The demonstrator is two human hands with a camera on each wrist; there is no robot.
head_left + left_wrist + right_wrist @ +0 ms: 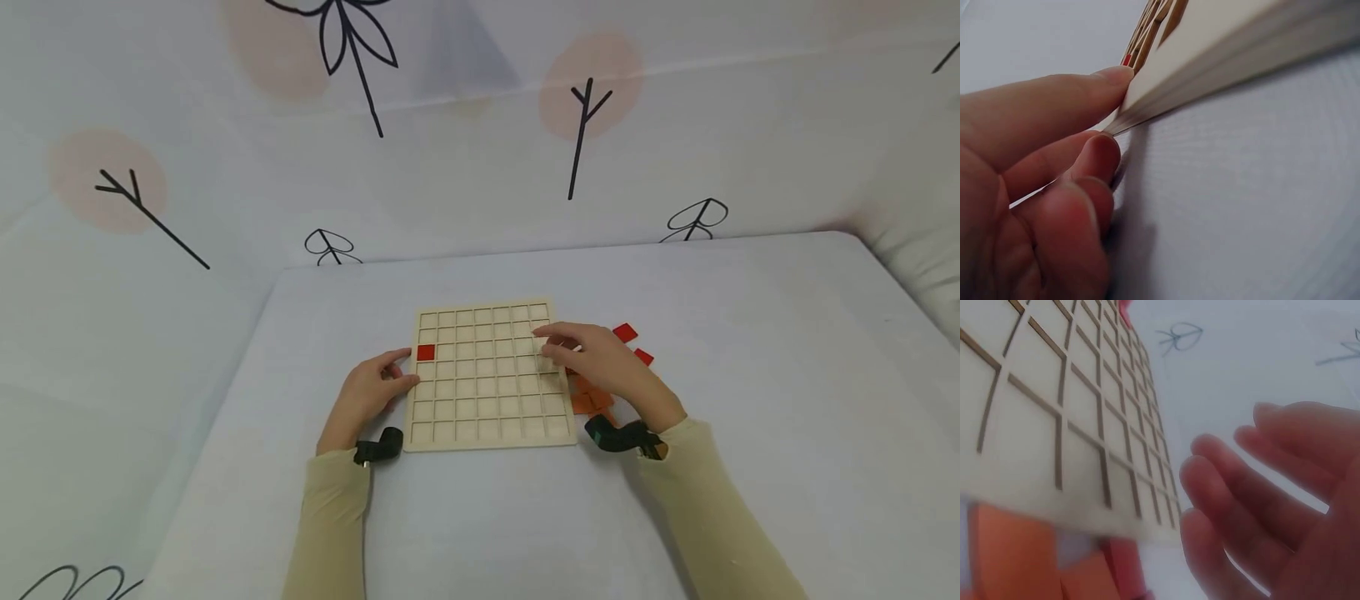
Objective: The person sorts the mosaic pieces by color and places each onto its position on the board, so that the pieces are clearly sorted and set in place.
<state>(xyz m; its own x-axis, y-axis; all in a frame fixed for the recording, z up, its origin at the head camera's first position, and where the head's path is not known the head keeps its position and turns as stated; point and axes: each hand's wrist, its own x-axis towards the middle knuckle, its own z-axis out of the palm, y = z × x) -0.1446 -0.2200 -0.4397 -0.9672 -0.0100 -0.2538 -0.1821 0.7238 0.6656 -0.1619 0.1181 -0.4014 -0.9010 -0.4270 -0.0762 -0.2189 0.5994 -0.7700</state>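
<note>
A pale wooden grid board lies flat on the table, with one red square tile in a compartment of its leftmost column. At the board's left edge my left hand grips the rim; the left wrist view shows the thumb and fingertips against that edge. Above the board's right side hovers my right hand. Its fingers are loosely bent and apart, and the right wrist view shows nothing held in them. Orange tiles lie beside the board, partly hidden under this hand.
Two loose red tiles, a farther one and a nearer one, lie right of the board. A white cloth covers the table. Behind it hangs a patterned fabric. Both wrists carry dark camera mounts.
</note>
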